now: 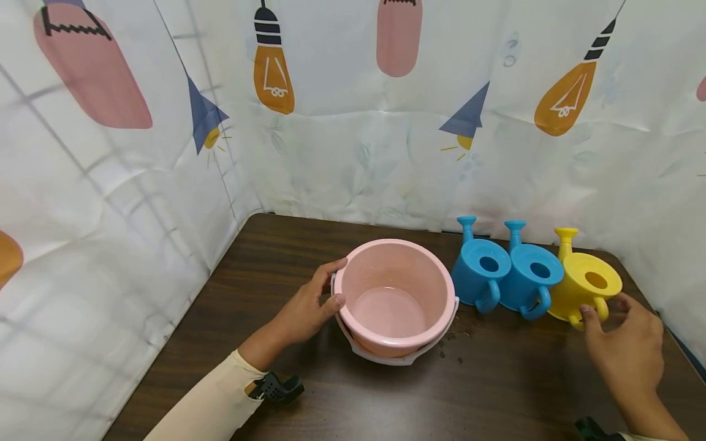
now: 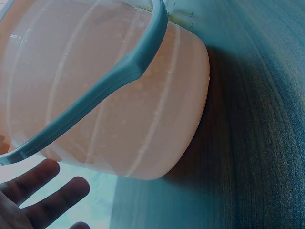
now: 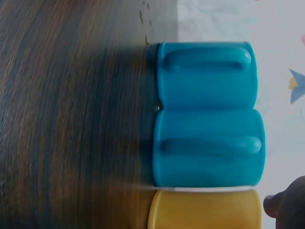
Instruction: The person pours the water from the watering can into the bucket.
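In the head view my left hand (image 1: 300,312) is at the left rim of a pink bucket (image 1: 394,248). Its thumb lies at the rim, and its spread fingers (image 2: 59,200) show beside the bucket wall in the left wrist view. The bucket's pale handle (image 2: 95,98) hangs down against its side. My right hand (image 1: 629,349) is beside a yellow watering can (image 1: 590,272), thumb near the can's handle and fingers at its right side. Whether they touch it is unclear. Two blue watering cans (image 1: 480,263) (image 1: 532,275) stand close in a row left of the yellow one.
Everything stands on a dark wood-grain table (image 1: 265,257). Water drops (image 1: 459,360) lie on the table right of the bucket. A white patterned cloth (image 1: 353,153) hangs behind and along the left edge.
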`<action>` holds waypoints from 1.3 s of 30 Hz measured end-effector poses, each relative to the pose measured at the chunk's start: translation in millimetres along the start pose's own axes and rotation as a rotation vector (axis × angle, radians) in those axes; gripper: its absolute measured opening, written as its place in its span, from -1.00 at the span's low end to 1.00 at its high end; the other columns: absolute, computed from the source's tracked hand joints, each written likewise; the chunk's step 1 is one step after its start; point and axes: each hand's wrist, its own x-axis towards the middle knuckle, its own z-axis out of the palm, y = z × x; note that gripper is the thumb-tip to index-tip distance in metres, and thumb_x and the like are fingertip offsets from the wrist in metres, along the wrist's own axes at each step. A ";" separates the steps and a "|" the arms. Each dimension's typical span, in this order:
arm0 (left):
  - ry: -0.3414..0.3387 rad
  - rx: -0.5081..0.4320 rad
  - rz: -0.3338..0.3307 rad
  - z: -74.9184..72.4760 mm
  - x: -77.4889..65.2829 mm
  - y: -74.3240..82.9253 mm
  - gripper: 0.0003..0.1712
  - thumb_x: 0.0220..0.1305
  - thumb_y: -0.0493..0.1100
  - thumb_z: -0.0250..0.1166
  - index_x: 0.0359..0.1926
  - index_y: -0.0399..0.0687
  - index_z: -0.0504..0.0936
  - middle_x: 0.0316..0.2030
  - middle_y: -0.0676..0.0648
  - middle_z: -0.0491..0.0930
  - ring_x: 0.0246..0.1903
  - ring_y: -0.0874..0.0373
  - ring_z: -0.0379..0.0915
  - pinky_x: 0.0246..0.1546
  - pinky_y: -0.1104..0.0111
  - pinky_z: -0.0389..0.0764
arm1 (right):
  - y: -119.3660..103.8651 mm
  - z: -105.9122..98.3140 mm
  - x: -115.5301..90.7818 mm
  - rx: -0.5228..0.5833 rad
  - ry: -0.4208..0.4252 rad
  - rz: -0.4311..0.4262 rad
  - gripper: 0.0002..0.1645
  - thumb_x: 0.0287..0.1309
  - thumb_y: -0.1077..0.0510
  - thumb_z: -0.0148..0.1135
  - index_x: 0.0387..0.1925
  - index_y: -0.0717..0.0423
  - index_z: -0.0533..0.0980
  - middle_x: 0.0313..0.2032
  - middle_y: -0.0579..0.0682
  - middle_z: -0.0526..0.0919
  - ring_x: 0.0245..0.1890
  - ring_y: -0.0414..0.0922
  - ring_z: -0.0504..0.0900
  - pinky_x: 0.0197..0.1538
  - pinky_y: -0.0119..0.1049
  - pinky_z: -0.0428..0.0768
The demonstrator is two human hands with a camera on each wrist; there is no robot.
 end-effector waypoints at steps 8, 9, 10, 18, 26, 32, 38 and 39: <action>0.001 0.001 -0.011 0.4 0.3 0.3 -0.20 0.50 0.33 0.03 0.56 0.10 0.10 0.20 -0.17 0.52 0.18 -0.07 0.49 0.07 -0.04 0.51 | 15.3 0.9 6.7 0.040 -0.087 -0.046 -0.03 0.45 -0.09 0.15 0.47 0.57 0.03 0.27 0.63 0.31 0.17 0.55 0.34 0.11 0.45 0.28; 0.001 0.003 -0.012 0.4 0.3 0.3 -0.20 0.50 0.33 0.03 0.56 0.10 0.10 0.20 -0.17 0.52 0.17 -0.07 0.50 0.07 -0.04 0.51 | 16.4 1.1 7.6 0.032 -0.110 -0.032 -0.01 0.46 -0.13 0.13 0.47 0.56 0.01 0.27 0.64 0.30 0.17 0.56 0.34 0.11 0.45 0.27; 0.000 0.004 -0.015 0.4 0.2 0.8 -0.20 0.50 0.33 0.03 0.56 0.11 0.10 0.20 -0.17 0.52 0.17 -0.07 0.50 0.07 -0.05 0.51 | 17.4 1.5 8.5 0.025 -0.130 -0.023 0.01 0.47 -0.15 0.11 0.48 0.56 -0.01 0.26 0.64 0.31 0.15 0.56 0.35 0.10 0.45 0.27; -0.003 0.000 -0.021 0.3 0.2 1.8 -0.19 0.49 0.34 0.05 0.57 0.12 0.10 0.22 -0.17 0.51 0.18 -0.07 0.49 0.09 -0.07 0.51 | 20.2 6.0 14.0 -0.011 -0.181 -0.012 -0.17 0.49 -0.13 0.08 0.34 0.58 0.26 0.04 0.56 0.54 -0.11 0.40 0.56 -0.26 0.16 0.46; -0.001 0.004 -0.018 0.6 0.4 0.0 -0.21 0.50 0.31 0.05 0.56 0.11 0.10 0.20 -0.17 0.52 0.18 -0.07 0.49 0.09 -0.07 0.50 | 25.6 11.6 17.5 -0.025 -0.183 -0.002 -0.33 0.44 -0.04 0.16 0.14 0.58 0.38 -0.14 0.51 0.60 -0.30 0.28 0.60 -0.45 -0.05 0.44; -0.001 0.007 -0.020 0.3 0.3 0.8 -0.20 0.50 0.32 0.04 0.56 0.10 0.09 0.19 -0.16 0.52 0.18 -0.07 0.49 0.09 -0.07 0.50 | 28.8 16.2 17.1 -0.037 -0.160 -0.005 -0.46 0.40 0.05 0.18 0.04 0.53 0.41 -0.23 0.47 0.62 -0.37 0.22 0.58 -0.51 -0.13 0.39; -0.002 0.007 -0.020 -0.1 -0.2 2.1 -0.19 0.50 0.33 0.04 0.56 0.10 0.10 0.18 -0.17 0.53 0.17 -0.07 0.50 0.08 -0.07 0.51 | 29.8 18.7 15.5 -0.026 -0.165 0.020 -0.48 0.42 0.06 0.16 0.02 0.53 0.41 -0.26 0.46 0.62 -0.36 0.26 0.57 -0.47 -0.05 0.39; -0.002 0.007 -0.020 -0.1 -0.3 2.4 -0.19 0.50 0.33 0.04 0.56 0.11 0.10 0.18 -0.17 0.53 0.17 -0.07 0.50 0.08 -0.07 0.51 | 29.8 18.9 15.5 -0.025 -0.164 0.022 -0.48 0.42 0.06 0.15 0.02 0.53 0.41 -0.26 0.46 0.61 -0.36 0.26 0.57 -0.47 -0.05 0.39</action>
